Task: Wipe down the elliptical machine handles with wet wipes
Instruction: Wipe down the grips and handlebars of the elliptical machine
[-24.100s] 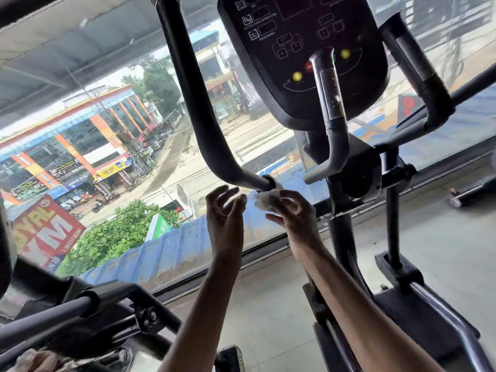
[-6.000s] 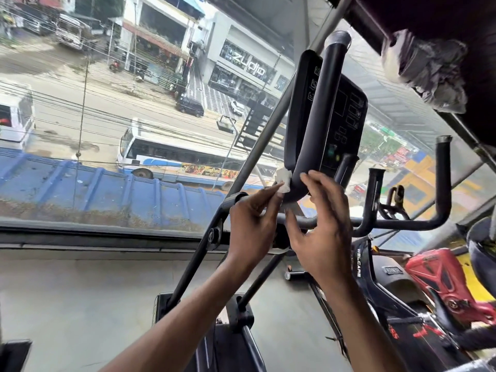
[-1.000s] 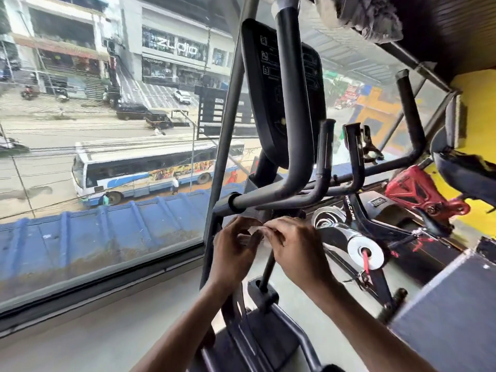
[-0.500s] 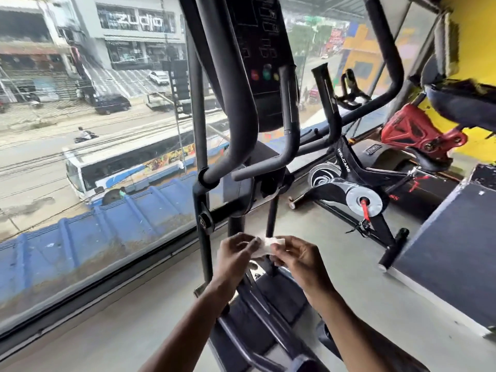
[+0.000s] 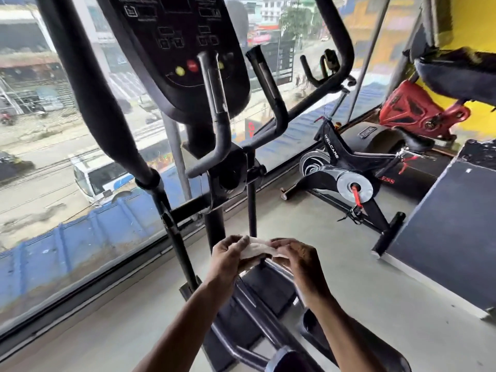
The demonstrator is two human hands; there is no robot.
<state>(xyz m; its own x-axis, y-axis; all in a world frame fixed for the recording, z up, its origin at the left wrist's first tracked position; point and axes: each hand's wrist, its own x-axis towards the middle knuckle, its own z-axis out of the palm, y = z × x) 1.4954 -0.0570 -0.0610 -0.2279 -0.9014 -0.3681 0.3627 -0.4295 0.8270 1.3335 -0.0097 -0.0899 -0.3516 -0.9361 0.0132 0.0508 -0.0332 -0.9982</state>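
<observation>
Wet wipe (image 5: 255, 249): pinched by left hand (image 5: 228, 257) and right hand (image 5: 298, 260); best refolded clean-face-out before reaching the handles (image 5: 96, 103) above.

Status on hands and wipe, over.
Left hand and right hand both pinch the wet wipe, held low. Elliptical handles above, not touched. Nothing in the way.

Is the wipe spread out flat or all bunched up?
Bunched up. The wet wipe is a narrow crumpled strip, pinched between the left hand and the right hand.
</observation>
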